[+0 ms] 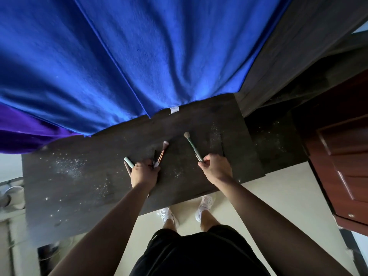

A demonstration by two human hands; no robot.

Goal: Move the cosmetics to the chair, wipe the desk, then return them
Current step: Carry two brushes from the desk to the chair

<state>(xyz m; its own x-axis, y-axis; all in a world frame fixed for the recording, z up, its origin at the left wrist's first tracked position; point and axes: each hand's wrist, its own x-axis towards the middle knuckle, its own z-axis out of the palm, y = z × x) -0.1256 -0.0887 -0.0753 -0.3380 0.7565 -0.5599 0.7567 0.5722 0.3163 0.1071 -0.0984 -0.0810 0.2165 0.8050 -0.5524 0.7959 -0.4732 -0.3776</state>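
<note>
A dark wooden desk dusted with pale powder runs across the middle of the head view. My left hand is closed over a bundle of cosmetics: a rose-gold brush, a thin black pencil, a mint tube and a pinkish stick. My right hand grips the handles of green makeup brushes, whose pale bristles point away from me just above the desk. No chair shows in the frame.
A blue cloth with a purple one beside it hangs behind the desk. A lower dark shelf adjoins the desk on the right, then a reddish wooden door. My legs and white shoes stand on pale floor.
</note>
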